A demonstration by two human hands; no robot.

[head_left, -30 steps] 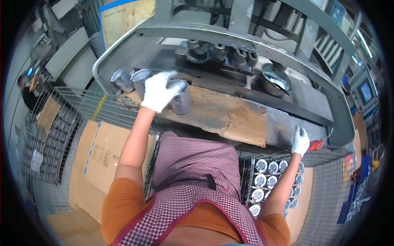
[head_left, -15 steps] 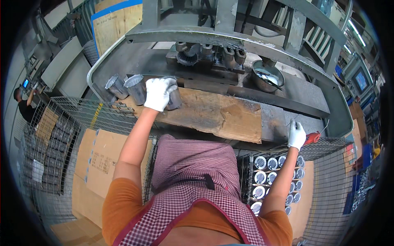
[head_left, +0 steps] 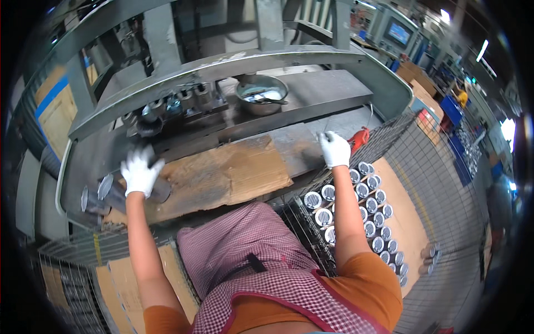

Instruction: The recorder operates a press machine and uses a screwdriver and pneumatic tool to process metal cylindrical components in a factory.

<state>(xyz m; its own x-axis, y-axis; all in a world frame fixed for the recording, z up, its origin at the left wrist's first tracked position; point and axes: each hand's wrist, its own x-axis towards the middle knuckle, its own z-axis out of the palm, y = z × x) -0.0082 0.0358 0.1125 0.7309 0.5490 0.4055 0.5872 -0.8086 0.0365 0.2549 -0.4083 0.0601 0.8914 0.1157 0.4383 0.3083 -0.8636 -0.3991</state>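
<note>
My left hand (head_left: 140,171), in a white glove, is open with its fingers spread and slightly blurred. It is over a row of grey metal cylinders (head_left: 95,201) at the left end of the wooden board (head_left: 200,175); one cylinder (head_left: 161,190) shows just right of the hand. My right hand (head_left: 335,150), also gloved, hangs near the board's right end with its fingers curled together. Whatever they may hold is too small to make out. A red-handled tool (head_left: 359,139) lies just beyond that hand.
Behind the board, a machine fixture (head_left: 183,103) holds metal parts under a grey frame bar (head_left: 222,60). A metal bowl (head_left: 262,107) contains whitish liquid and a dark-handled tool. Lower right, a wire basket (head_left: 439,167) holds rows of round-ended cylinders (head_left: 324,217) beside cardboard (head_left: 409,206).
My left hand has let go of the cylinder it was gripping from above and spread its fingers. The view has swung to the right; my right hand stays closed near the red-handled tool.
</note>
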